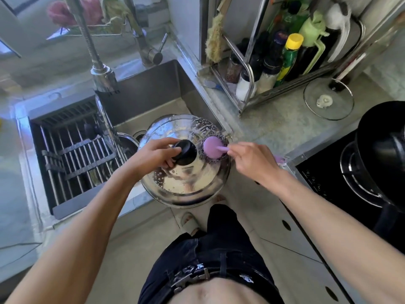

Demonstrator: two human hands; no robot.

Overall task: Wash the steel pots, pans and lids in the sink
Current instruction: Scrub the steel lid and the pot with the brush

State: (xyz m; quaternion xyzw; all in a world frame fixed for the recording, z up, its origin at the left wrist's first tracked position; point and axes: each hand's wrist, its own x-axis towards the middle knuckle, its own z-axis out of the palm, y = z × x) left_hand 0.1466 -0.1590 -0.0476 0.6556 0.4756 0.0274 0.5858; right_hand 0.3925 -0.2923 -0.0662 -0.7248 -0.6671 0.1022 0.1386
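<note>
From the head view, a steel lid (186, 172) is held tilted over the front edge of the sink (153, 93), soap foam spread across its dome — scrubbing is judged under way, rinsing yet to come. Its black knob (184, 152) is gripped by the curled fingers of the left hand (151, 156). A purple-handled scourer (211, 148) is pinched by the right hand (252, 161) and pressed to the lid just right of the knob. Another steel rim (129, 137) shows in the sink behind, seemingly still to be washed; a glass lid (328, 99) lies on the counter.
</note>
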